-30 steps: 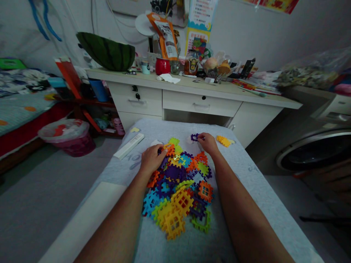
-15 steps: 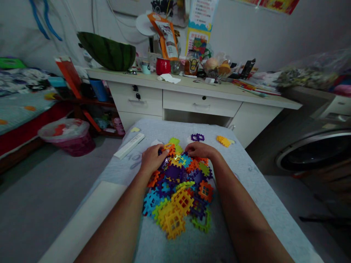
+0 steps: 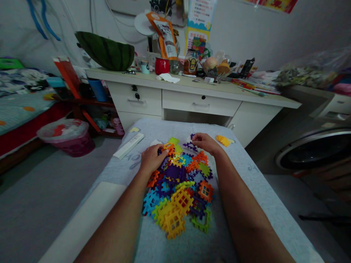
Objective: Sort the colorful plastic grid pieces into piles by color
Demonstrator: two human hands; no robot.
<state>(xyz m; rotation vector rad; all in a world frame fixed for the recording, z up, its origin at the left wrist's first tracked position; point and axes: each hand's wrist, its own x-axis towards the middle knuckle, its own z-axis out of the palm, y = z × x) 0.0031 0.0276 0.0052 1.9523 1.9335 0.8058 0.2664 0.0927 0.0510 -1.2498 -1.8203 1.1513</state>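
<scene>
A heap of colourful interlocking plastic tiles lies on a light blue cloth-covered table. My left hand rests on the heap's far left edge, fingers curled over an orange tile. My right hand is at the heap's far side, fingers pinched on a purple tile held just above the cloth. A yellow tile lies apart to the right.
A white remote-like bar lies at the table's far left. Behind stands a cluttered white desk with drawers and half a watermelon. A pink bin and a bed are left, a washing machine right.
My right hand put a purple tile down at the far edge, drew back onto the heap, then moved out again holding a purple tile. My left hand stayed put.
</scene>
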